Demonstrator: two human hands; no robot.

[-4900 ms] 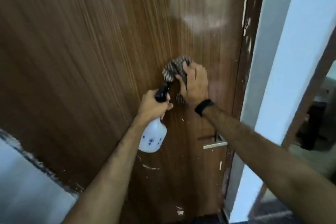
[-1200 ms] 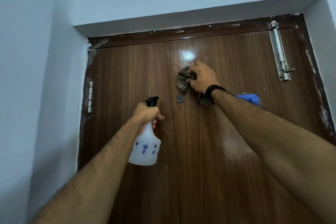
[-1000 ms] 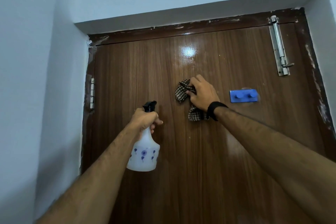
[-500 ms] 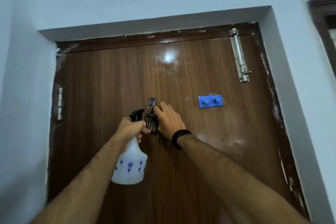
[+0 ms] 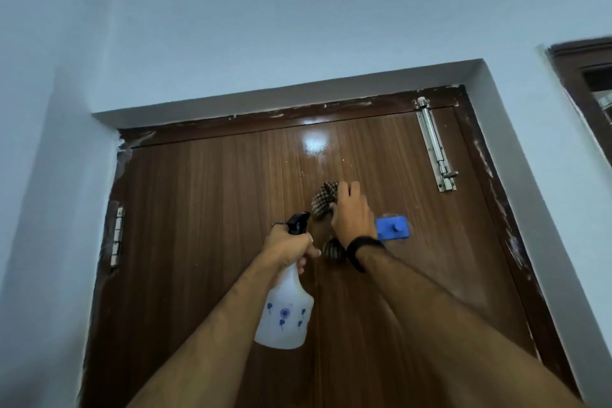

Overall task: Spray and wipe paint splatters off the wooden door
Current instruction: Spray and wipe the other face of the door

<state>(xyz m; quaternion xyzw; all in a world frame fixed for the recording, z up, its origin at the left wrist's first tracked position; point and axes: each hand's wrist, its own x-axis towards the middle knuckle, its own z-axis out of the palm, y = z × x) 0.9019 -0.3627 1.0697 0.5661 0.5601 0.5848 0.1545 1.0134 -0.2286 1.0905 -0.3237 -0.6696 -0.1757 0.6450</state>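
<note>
The right hand [image 5: 351,212] presses a checked cloth [image 5: 325,200] flat against the upper door [image 5: 205,209], fingers curled over its bunched top; a tail hangs below the wrist. The cloth looks soft and light, so it should be kept wadded under the palm. The left hand [image 5: 289,247] grips the neck of the bottle [image 5: 285,318], finger near the trigger. The thin plastic bottle is probably light, and slippery if wet; the neck seems the best hold

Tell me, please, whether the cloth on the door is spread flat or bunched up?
Bunched up: the checked cloth is crumpled under the right hand, pressed against the door.
</note>
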